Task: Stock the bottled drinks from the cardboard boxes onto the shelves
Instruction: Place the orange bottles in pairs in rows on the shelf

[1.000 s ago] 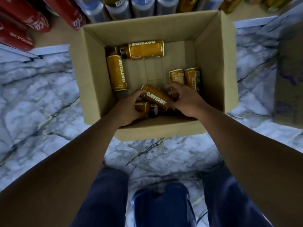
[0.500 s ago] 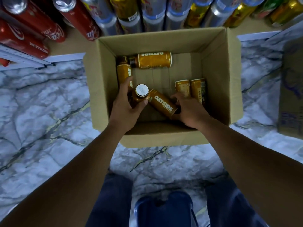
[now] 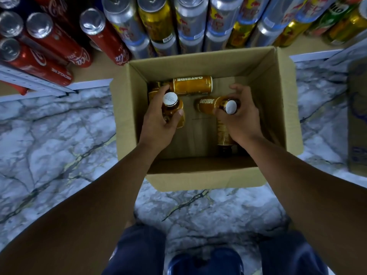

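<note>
An open cardboard box [image 3: 278,96] stands on the marble floor and holds several gold-brown Oatside bottles. My left hand [image 3: 158,124] grips one upright bottle [image 3: 172,108] with a white cap, raised inside the box. My right hand [image 3: 241,118] grips a second bottle [image 3: 210,104] near its white cap, tilted with its base pointing left. Another bottle [image 3: 192,85] lies on its side at the back of the box. One more bottle [image 3: 223,135] lies under my right wrist, partly hidden.
The low shelf [image 3: 309,43] just behind the box carries red cola cans [image 3: 103,38] at left and silver, gold and green cans [image 3: 190,22] to the right. A second cardboard box [image 3: 357,116] stands at the right edge. My knees and a blue stool [image 3: 206,262] are below.
Both hands have lifted a bottle each off the box floor. The left bottle came upright, the right one swung round, cap towards me. The view moved towards the shelf.
</note>
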Tool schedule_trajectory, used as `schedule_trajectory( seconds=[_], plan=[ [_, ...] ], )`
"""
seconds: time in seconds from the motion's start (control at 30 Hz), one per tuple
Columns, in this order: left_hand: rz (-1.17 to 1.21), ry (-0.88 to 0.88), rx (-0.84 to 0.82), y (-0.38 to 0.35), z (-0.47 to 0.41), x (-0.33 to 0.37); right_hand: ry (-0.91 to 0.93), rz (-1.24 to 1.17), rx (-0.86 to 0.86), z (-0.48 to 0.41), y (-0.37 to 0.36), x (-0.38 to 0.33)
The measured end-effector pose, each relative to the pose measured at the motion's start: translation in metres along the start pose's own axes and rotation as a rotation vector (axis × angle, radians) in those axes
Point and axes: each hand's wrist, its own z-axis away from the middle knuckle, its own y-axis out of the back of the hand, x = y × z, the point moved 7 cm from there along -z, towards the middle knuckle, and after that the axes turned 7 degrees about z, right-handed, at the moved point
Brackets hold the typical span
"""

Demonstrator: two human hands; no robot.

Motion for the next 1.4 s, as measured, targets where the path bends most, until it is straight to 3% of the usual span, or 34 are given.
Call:
schedule_trajectory(
  seconds=[0.13, 0.4, 0.8, 0.93, 1.2, 1.4],
  plan=[
    [0.031, -0.033, 0.064, 0.008, 0.003, 0.019, 0.072, -0.011, 0.123, 0.009, 0.012, -0.010],
    [0.146, -0.116, 0.125, 0.042, 0.015, 0.124, 0.145, -0.017, 0.160, 0.049, 0.076, -0.091],
    [0.233, -0.177, 0.173, 0.140, 0.117, 0.377, 0.361, -0.119, 0.336, 0.167, 0.239, -0.329],
    [0.244, -0.209, 0.182, 0.188, 0.167, 0.479, 0.340, -0.191, 0.349, 0.223, 0.301, -0.419],
    [0.320, -0.386, 0.233, 0.281, 0.240, 0.659, 0.481, -0.249, 0.420, 0.316, 0.406, -0.571],
    [0.295, -0.539, 0.276, 0.333, 0.262, 0.750, 0.584, -0.292, 0.449, 0.349, 0.463, -0.656]
  ],
)
